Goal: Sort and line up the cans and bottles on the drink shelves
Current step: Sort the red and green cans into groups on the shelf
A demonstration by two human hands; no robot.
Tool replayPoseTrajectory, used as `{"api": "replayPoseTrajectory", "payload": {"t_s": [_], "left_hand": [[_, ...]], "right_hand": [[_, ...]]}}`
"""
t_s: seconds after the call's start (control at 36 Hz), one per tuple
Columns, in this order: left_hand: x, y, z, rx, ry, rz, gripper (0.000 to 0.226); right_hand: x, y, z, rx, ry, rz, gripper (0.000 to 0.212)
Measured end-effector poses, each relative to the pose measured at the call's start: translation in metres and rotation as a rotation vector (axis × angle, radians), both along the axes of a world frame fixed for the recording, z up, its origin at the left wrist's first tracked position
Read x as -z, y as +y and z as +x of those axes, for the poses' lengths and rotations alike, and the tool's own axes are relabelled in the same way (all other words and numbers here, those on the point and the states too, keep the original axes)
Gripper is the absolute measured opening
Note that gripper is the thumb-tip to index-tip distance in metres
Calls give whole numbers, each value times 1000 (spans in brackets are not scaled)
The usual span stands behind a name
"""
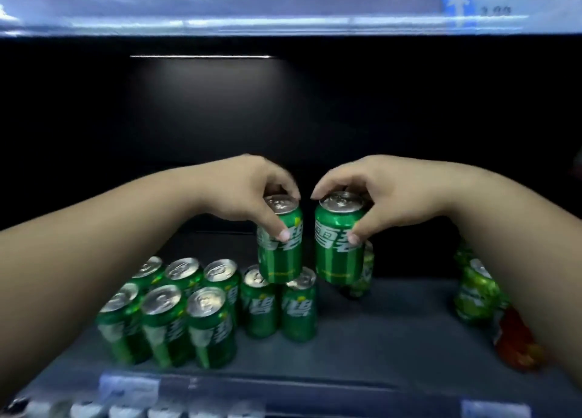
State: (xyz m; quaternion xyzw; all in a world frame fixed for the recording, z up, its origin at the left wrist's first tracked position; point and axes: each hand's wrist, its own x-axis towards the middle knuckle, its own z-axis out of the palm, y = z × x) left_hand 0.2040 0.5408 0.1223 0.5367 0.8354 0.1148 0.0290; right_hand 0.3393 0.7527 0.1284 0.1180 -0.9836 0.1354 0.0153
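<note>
- dark and deep, the drink shelf (387,332) ran under a lit price strip (283,11), its back wall black.
- at far left a block of green cans (163,317) stood upright in tidy rows near the front edge.
- left hand (248,191) gripped a green can (280,247) by its top from above, its base just over the block's right-most pair.
- right hand (374,191) gripped a second green can (338,247) the same way, just beside the first, not touching.
- to do this well, i'd judge each can should go down upright, flush against the block, label forward, one at a time so neither knocked a neighbour.
- further right, loose green cans (475,291) and a blurred red-orange pack (516,345) looked unsorted.
</note>
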Motion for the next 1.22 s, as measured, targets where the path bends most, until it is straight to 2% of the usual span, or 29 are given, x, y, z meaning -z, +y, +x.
{"api": "replayPoseTrajectory", "payload": {"t_s": [0.19, 0.33, 0.5, 0.61, 0.78, 0.92, 1.22], "left_hand": [[43, -51, 12, 38, -68, -63, 56], [77, -62, 22, 66, -7, -100, 64], [107, -62, 23, 86, 33, -110, 70], [120, -59, 23, 99, 55, -123, 68], [131, -56, 18, 96, 70, -121, 72], [135, -54, 16, 96, 88, -132, 73], [140, -52, 13, 87, 183, -121, 73]], "right_hand": [[39, -67, 9, 48, -95, 62, 76], [70, -93, 18, 143, -129, 74, 72], [116, -101, 21, 238, -80, 148, 75], [136, -103, 19, 274, -68, 113, 71], [146, -103, 15, 303, -65, 98, 79], [152, -103, 17, 349, -39, 17, 79], [174, -88, 25, 385, 71, -324, 90]]}}
